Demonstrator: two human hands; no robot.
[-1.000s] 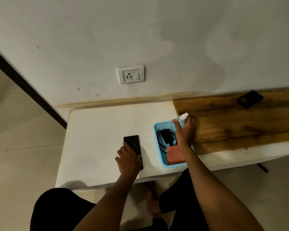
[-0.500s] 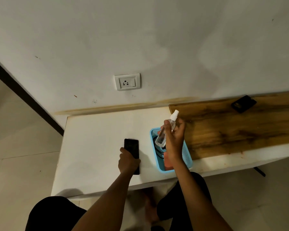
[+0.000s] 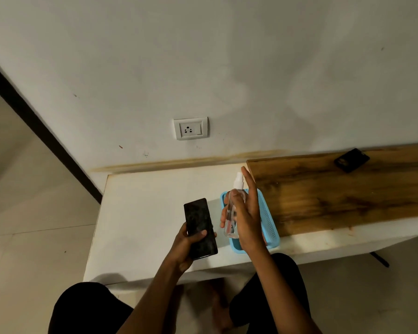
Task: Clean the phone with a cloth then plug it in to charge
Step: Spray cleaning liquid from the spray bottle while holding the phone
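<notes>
Holding the phone (image 3: 200, 229), a flat glossy black slab, above the bench's (image 3: 143, 213) front edge, the left hand (image 3: 187, 242) curls round its lower end. The right hand (image 3: 245, 216) grips a clear cylindrical spray bottle (image 3: 232, 213), forefinger extended past the white nozzle. Cleaning is at the wetting step; next, the forefinger must settle on the nozzle and aim it at the smudged screen.

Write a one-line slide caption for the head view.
Left hand holds black phone; right hand grips clear spray bottle above blue basket.
</notes>
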